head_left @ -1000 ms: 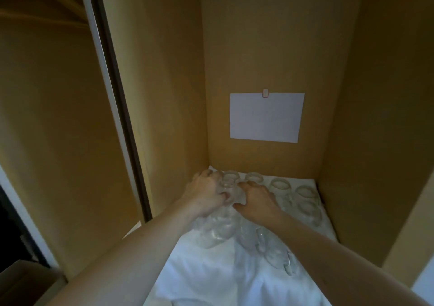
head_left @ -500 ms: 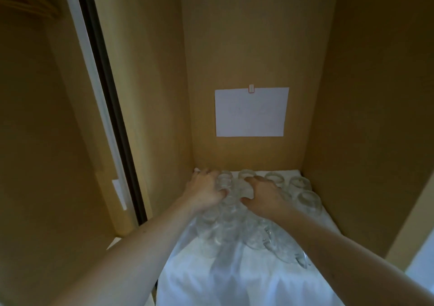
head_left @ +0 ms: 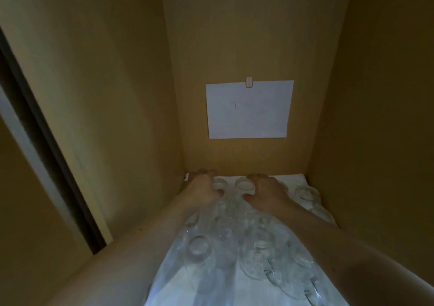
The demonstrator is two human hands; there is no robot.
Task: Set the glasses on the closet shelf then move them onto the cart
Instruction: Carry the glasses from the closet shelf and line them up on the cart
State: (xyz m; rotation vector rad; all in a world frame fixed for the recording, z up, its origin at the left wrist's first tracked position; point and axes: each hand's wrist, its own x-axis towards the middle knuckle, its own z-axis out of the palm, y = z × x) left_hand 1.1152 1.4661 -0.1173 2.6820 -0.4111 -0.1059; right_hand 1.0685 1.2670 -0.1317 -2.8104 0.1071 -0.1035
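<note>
While both hands reach deep into the closet, the glasses (head_left: 246, 242) stand crowded on the white cloth (head_left: 237, 289) covering the shelf. The left hand (head_left: 202, 191) curls its grip over a glass at the back left corner; the right hand (head_left: 265, 193) cups its grip over one beside it. Shelving looks nearly done; the move onto the cart, unseen here, remains.

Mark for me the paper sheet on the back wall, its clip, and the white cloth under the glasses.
paper sheet (head_left: 248, 110), head view, centre of the sheet.
clip (head_left: 249, 82), head view, middle of the clip.
white cloth (head_left: 263, 178), head view, bare back edge.
</note>
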